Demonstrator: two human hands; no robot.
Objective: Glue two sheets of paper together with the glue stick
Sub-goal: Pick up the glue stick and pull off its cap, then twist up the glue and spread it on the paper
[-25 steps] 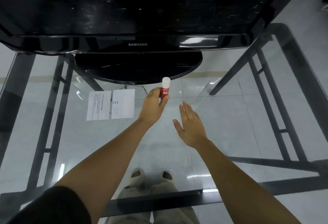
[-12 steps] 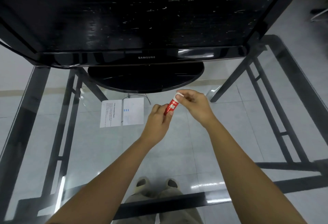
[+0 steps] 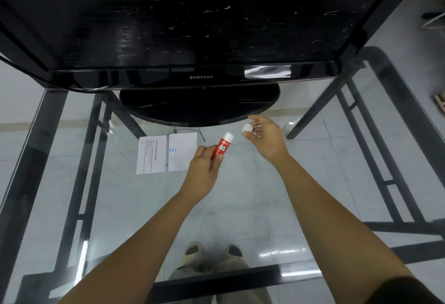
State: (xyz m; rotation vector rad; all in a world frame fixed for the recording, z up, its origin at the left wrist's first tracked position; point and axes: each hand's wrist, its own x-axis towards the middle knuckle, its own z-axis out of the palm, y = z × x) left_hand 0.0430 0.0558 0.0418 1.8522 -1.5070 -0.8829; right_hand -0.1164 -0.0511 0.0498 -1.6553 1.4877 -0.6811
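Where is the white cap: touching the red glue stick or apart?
Apart. The head view shows the white cap pinched in the right hand, with a plain gap to the red glue stick in the left hand.

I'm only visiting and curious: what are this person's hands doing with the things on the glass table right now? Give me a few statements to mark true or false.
1. The left hand grips the glue stick. True.
2. The cap sits on the glue stick. False: the right hand pinches it, apart from the stick.
3. Two sheets of paper lie side by side on the glass table. True.
4. The glue stick touches the paper. False: it is held apart from the sheets, to their right.
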